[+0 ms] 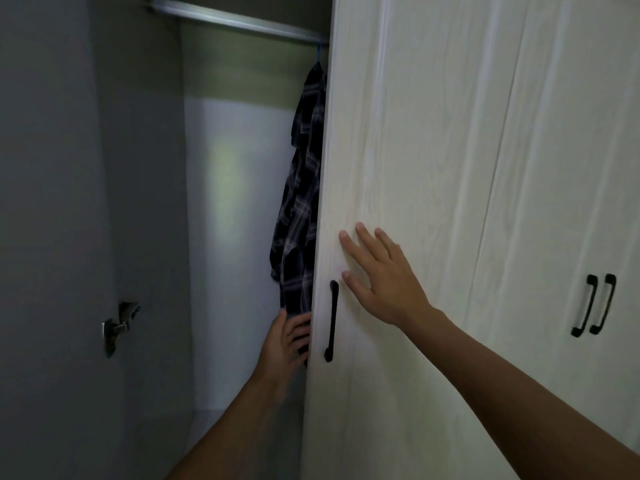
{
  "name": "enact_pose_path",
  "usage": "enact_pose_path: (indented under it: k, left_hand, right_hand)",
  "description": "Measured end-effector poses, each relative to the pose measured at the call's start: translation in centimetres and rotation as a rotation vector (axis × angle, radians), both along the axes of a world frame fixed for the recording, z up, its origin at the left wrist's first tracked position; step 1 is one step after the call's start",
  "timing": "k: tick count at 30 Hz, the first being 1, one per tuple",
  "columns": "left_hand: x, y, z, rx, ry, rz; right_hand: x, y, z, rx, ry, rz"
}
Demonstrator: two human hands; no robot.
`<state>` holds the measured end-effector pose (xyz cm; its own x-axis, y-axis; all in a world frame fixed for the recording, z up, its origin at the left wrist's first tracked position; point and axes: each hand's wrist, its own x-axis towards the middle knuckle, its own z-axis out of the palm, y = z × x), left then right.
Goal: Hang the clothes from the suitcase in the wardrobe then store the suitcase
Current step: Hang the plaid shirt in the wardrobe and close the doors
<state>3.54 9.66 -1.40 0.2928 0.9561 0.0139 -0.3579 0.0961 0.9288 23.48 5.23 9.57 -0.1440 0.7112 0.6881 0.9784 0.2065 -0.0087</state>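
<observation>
Dim grey wardrobe [138,168] walls surround a plaid shirt [301,202] hanging from the metal rail [235,20], just left of the white wood-grain door [415,133]. Your left hand [285,344] curls round its hem at the door's edge. Your right hand [384,285] lies flat, fingers spread, on the door beside its black handle [331,320].
</observation>
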Motion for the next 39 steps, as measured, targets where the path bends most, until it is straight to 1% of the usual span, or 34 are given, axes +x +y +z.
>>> enact_pose_path:
  k: [6, 9, 14, 17, 21, 23, 27, 32, 36, 39]
  left_hand:
    - [1.0, 1.1, 0.1, 0.010, 0.049, 0.075]
    - [1.3, 0.8, 0.2, 0.031, 0.073, 0.100]
    - [-0.2, -0.7, 0.8, 0.066, 0.175, 0.172]
    - [-2.3, -2.2, 0.8, 0.103, 0.194, 0.258]
    - [-5.2, -5.0, 1.1, 0.159, 0.208, 0.387]
    - [-6.8, -6.8, 1.6, 0.174, 0.202, 0.461]
    - [-10.7, -11.5, 4.0, 0.279, 0.235, 0.590]
    - [-16.4, -19.6, 7.0, 0.586, 0.348, 0.783]
    - [-21.5, -26.4, 9.0, 0.765, 0.425, 0.902]
    - [-25.6, -30.0, 9.6, 0.813, 0.486, 0.983]
  right_hand:
    - [0.9, 1.9, -0.4, -0.007, -0.062, -0.027]
    - [2.1, 2.2, -0.5, 0.021, -0.111, 0.001]
    - [3.0, 2.4, -0.2, 0.031, -0.148, 0.035]
    - [3.0, 2.4, 0.3, 0.061, -0.136, 0.105]
    - [1.5, 2.6, 0.9, 0.187, -0.155, 0.264]
    - [-0.2, 2.6, 1.3, 0.217, -0.170, 0.377]
    - [-5.3, 2.0, 1.7, 0.179, -0.174, 0.524]
    - [-13.0, -0.3, 3.3, 0.194, -0.210, 0.718]
    - [-20.5, -3.3, 5.1, 0.279, -0.225, 0.841]
    - [-26.4, -6.4, 6.4, 0.370, -0.214, 0.962]
